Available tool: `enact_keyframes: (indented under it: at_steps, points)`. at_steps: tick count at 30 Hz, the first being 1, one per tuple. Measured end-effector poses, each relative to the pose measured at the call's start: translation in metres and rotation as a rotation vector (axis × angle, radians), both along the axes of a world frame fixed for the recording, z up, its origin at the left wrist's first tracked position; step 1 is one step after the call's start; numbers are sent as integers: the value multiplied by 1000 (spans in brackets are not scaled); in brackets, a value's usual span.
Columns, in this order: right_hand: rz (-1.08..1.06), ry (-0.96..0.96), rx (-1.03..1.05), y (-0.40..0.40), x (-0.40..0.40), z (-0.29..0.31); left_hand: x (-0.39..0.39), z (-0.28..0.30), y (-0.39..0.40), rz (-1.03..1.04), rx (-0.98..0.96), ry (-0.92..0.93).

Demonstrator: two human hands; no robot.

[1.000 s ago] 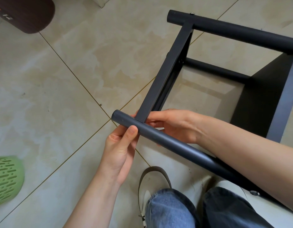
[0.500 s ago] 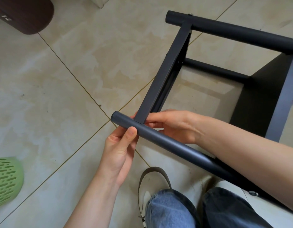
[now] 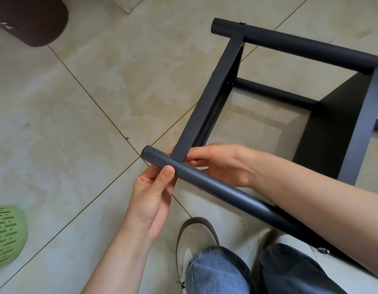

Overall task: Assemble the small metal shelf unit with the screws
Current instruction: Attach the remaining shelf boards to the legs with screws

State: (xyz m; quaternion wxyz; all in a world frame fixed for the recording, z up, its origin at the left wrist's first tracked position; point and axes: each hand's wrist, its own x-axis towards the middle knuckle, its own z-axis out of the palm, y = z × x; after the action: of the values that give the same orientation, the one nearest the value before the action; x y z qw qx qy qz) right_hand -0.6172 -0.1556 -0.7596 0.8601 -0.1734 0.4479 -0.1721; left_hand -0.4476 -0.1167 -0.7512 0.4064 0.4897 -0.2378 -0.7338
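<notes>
Over the tiled floor (image 3: 81, 107), the left hand (image 3: 150, 200) grips the shelf frame's near tube (image 3: 205, 183) while the right hand (image 3: 217, 162) pinches at its joint with the crossbar (image 3: 207, 102), seemingly seating a screw that next needs tightening.

Shelf frame (image 3: 207, 107) centre-right on floor (image 3: 98, 92). L hand (image 3: 152, 198) below near tube (image 3: 205, 183), R hand (image 3: 217, 162) behind it. Basket (image 3: 5, 234) far left; shoe (image 3: 196, 236) under tube.
</notes>
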Motion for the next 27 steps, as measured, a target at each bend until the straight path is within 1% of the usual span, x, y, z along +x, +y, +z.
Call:
enact_keyframes:
  at_steps: [5, 11, 15, 19, 22, 27]
  points:
    - [14, 11, 61, 0, -10, -4, 0, 2, -1, -11, -12, 7]
    - [-21, 72, 1, -1, 0, -4, 0, 2, 0, -1, 5, 11]
    - [5, 20, -11, -1, -3, -1, 0, 2, -1, -7, 2, 16]
    - [36, 34, 49, -2, -10, -4, 0, 3, -1, -2, 1, 10]
    - [9, 33, 66, -3, -6, -4, -1, 3, -1, -2, -7, 2]
    - [20, 41, 22, -1, -2, -6, 0, 2, -1, 6, 5, -4]
